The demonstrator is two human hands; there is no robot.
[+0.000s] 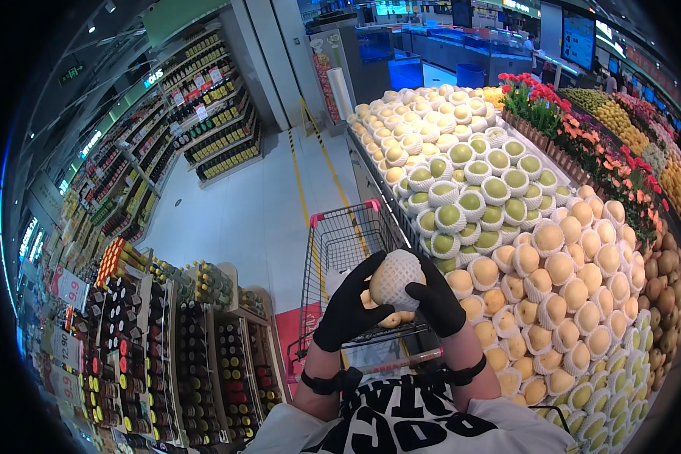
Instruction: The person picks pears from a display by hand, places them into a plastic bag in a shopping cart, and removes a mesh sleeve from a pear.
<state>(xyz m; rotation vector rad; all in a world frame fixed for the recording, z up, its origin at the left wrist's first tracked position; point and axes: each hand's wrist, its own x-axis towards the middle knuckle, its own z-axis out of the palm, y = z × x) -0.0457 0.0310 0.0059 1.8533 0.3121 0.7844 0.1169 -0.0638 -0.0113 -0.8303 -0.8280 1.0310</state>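
Note:
Between my two black-gloved hands is a large pale fruit in a white foam net [396, 279], held above the shopping cart [340, 241]. My left hand [352, 303] grips its left side, with the thumb along the bottom. Against its right side presses my right hand [440, 298], thumb on the net. Beneath the hands, yellowish round fruits [394, 319] show in the cart, partly hidden. A whitish item [336, 280] lies in the basket to the left; I cannot tell what it is. The cart's handle [400, 361] runs close to my body.
To the right a fruit display holds net-wrapped yellow pears [559, 268] and green fruits [495, 187]. Red and orange flowers [590, 136] line its far side. Shelves of bottles and jars [193, 363] stand close on the left. Yellow-black tape [298, 176] marks the white floor ahead.

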